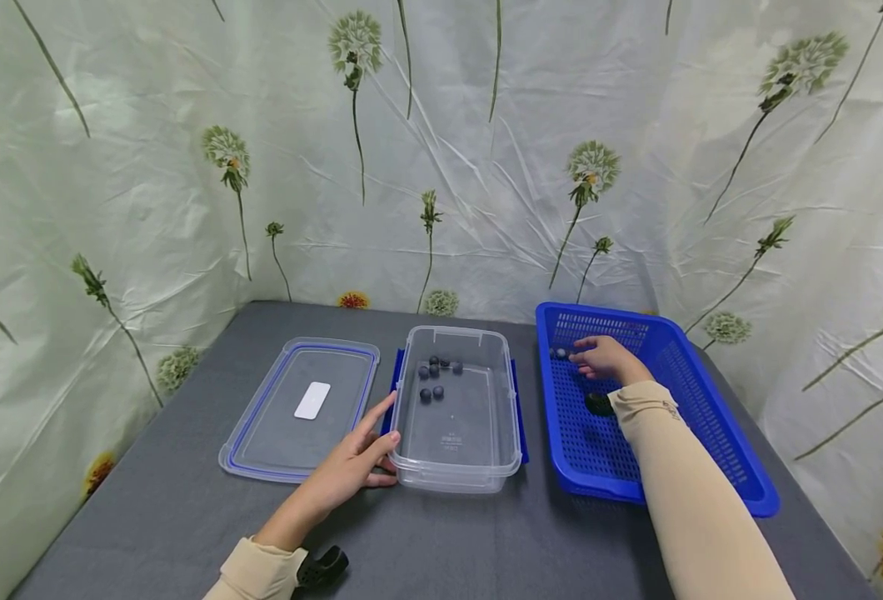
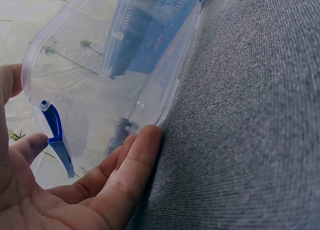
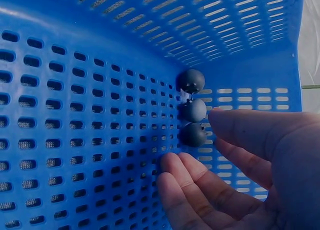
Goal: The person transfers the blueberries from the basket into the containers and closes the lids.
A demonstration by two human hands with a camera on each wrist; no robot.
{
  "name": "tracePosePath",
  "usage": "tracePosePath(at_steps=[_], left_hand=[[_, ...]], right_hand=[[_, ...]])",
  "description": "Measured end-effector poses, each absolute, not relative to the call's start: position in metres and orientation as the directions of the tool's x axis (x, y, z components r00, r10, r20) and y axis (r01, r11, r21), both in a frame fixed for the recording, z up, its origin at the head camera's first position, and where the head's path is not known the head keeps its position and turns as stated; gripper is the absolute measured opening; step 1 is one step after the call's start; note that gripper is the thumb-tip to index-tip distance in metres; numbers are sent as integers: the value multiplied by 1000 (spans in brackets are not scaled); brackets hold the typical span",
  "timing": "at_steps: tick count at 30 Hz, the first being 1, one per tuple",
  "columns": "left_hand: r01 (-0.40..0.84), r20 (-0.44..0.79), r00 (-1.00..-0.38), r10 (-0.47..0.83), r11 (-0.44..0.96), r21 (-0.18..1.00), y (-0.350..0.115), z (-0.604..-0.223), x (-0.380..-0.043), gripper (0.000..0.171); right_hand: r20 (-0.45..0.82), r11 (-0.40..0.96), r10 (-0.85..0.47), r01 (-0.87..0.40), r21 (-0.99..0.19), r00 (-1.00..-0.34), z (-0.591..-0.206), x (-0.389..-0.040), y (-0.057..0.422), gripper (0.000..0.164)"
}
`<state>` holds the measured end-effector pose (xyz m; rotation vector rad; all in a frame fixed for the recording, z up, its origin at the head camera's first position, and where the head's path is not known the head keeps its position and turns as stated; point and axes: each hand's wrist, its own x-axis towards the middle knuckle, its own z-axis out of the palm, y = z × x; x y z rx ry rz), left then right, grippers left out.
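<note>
A black strap-like device [image 1: 323, 567] was located nearest the viewer, beside the left sleeve [image 1: 254, 575], above the grey tabletop [image 1: 441, 550]. The left hand [image 1: 347, 462] was unclenched, its fingers extended and resting against the left side of the clear container [image 1: 456, 469], near a blue latch [image 2: 53, 122]. The lid [image 1: 265, 433] lay flat to the left of the container, a white rectangle [image 1: 311, 400] showing at its middle. The container stood uncovered, with several dark balls [image 1: 438, 392] resting on its floor, toward the far left. To its right stood the blue basket [image 1: 595, 454], with slotted walls and floor. The right hand [image 1: 605, 358] was inside the basket, released, fingers and thumb spread apart with nothing between them. Three further dark balls [image 3: 195, 110] sat in a row against the basket wall, the thumb tip just beside the middle one. A floral sheet [image 1: 501, 217] formed the background.
</note>
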<state>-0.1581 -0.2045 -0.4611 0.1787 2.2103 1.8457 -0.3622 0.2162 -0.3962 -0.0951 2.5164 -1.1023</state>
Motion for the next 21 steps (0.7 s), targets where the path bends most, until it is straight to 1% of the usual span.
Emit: tracePosePath(at_steps=[7, 18, 21], left_hand=[[-62, -111, -960, 257, 191, 980, -205, -462, -158, 70], [-59, -108, -961, 253, 194, 979, -206, -463, -158, 70], [-60, -109, -961, 253, 194, 979, -206, -463, -159, 70]], right_hand=[[-330, 703, -218, 87, -706, -918, -398, -361, 215, 54], [-309, 736, -184, 77, -672, -933, -400, -365, 210, 50], [-299, 740, -194, 60, -670, -934, -399, -365, 207, 48]])
